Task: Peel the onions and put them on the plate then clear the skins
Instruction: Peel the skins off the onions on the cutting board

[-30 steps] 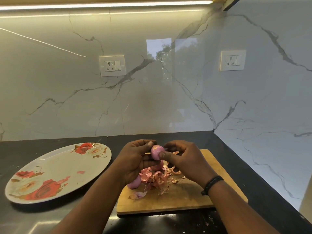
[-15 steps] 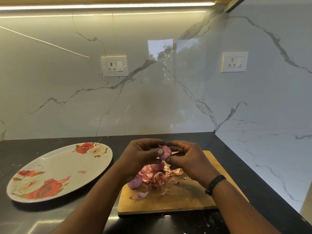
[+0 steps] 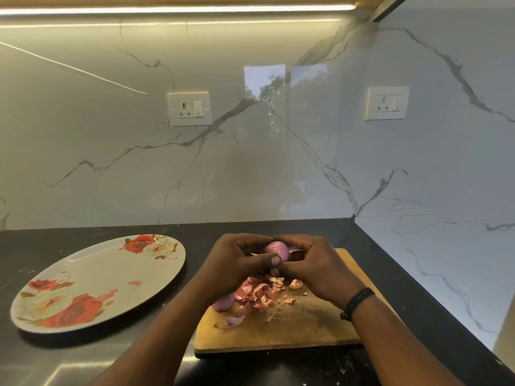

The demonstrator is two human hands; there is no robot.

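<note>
Both hands hold one small purple onion [image 3: 277, 249] above the wooden cutting board [image 3: 312, 327]. My left hand [image 3: 237, 260] grips it from the left, thumb across its front. My right hand [image 3: 312, 260] curls round its right side. Under the hands lies a heap of pink onion skins [image 3: 260, 295] on the board. Another onion [image 3: 223, 302] rests at the heap's left edge, partly hidden by my left forearm. A loose skin piece [image 3: 230, 321] lies nearer the board's front. The floral plate [image 3: 92, 274] sits to the left on the black counter, holding no onions.
The marble wall runs close behind the board and along the right side, meeting at a corner [image 3: 353, 217]. Two wall sockets [image 3: 189, 109] [image 3: 387, 103] sit above. Small skin crumbs [image 3: 345, 367] dot the counter in front of the board.
The onion has turned between my fingers and both hands closed tighter round it, drifting slightly right and up. The plate, board and skins have not moved.
</note>
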